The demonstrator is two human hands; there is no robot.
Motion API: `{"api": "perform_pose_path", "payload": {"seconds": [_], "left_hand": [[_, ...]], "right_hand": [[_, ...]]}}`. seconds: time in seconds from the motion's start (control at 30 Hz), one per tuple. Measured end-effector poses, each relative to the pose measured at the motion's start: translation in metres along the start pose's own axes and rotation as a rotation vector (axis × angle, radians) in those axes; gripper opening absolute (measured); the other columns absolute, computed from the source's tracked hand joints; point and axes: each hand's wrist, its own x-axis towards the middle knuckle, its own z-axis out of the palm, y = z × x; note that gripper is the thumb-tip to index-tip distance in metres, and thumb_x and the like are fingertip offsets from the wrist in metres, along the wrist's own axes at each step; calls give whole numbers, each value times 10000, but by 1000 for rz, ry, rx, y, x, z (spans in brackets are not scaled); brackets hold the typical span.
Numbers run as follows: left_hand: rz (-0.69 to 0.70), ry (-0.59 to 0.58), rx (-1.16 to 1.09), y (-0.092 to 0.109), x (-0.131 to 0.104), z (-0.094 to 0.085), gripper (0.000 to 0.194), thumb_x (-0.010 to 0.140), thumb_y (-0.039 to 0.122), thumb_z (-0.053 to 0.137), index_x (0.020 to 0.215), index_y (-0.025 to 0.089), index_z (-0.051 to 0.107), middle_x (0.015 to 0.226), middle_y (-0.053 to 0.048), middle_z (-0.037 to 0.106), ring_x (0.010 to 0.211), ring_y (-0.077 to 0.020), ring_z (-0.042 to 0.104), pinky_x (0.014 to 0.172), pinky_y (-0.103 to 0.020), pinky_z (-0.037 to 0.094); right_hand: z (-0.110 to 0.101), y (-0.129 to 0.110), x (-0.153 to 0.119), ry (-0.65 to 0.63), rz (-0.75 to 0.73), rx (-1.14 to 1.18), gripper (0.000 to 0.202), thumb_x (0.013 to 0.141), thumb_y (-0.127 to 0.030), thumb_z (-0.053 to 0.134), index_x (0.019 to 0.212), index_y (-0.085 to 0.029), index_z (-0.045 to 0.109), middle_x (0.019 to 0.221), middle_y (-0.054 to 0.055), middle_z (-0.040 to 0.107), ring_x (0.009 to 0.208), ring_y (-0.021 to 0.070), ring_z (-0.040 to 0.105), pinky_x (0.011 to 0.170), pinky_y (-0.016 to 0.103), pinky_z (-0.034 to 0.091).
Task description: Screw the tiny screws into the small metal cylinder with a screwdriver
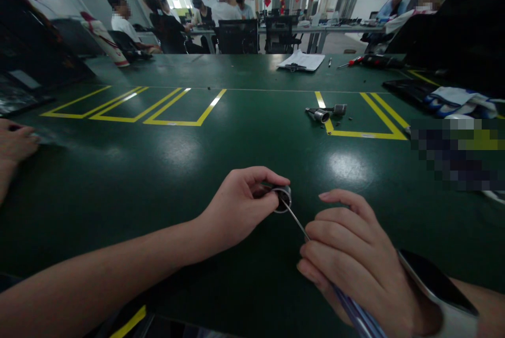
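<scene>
Near the middle of the green table (252, 153), my left hand (240, 209) pinches a small round metal part (288, 193) whose open end faces right and toward me. My right hand (347, 254) is closed around a tool with a translucent bluish handle (357, 314). Its thin metal shaft (296, 220) points up and left, and the tip is inside the opening of the metal part. Exactly what the tip touches in there is too dark to see. Two similar metal parts (320, 116) (340, 110) lie farther back, right of centre.
Yellow tape outlines (172, 123) mark the table. At the back are a clipboard with papers (302, 60) and a red-handled tool (351, 62). A cloth (461, 101) lies at the right. Another person's hand (18, 143) rests at the left edge. People sit beyond the table.
</scene>
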Motion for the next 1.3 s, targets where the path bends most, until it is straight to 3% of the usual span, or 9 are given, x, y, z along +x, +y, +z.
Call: {"api": "perform_pose_path", "payload": {"seconds": [0.33, 0.63, 0.97, 1.3], "left_hand": [[-44, -11, -10, 3, -3, 1, 217, 717, 76, 587, 916, 119, 660, 884, -53, 723, 836, -163, 682, 762, -263, 552], [2, 1, -35, -1, 0, 0, 214, 704, 68, 579, 884, 132, 674, 872, -38, 726, 842, -170, 684, 768, -285, 562], [-35, -4, -53, -1, 0, 0, 262, 680, 50, 595, 919, 120, 677, 900, -51, 726, 841, -168, 685, 800, -298, 559], [11, -21, -43, -4, 0, 1, 217, 690, 49, 570, 861, 132, 676, 869, -39, 722, 805, -157, 678, 761, -289, 553]], "right_hand": [[1, 0, 1, -17, 45, -33, 141, 835, -117, 532, 704, -157, 562, 647, -5, 618, 653, 125, 549, 888, 404, 413], [0, 1, 1, -34, 19, -8, 117, 828, -123, 548, 715, -144, 569, 649, 9, 623, 643, 129, 549, 870, 415, 414], [0, 5, -2, -28, 54, 118, 53, 815, -104, 557, 770, -127, 574, 684, 26, 618, 680, 138, 548, 852, 446, 421], [0, 2, 1, -44, 53, 72, 90, 821, -120, 557, 735, -140, 574, 663, 20, 625, 655, 135, 556, 855, 433, 418]]}}
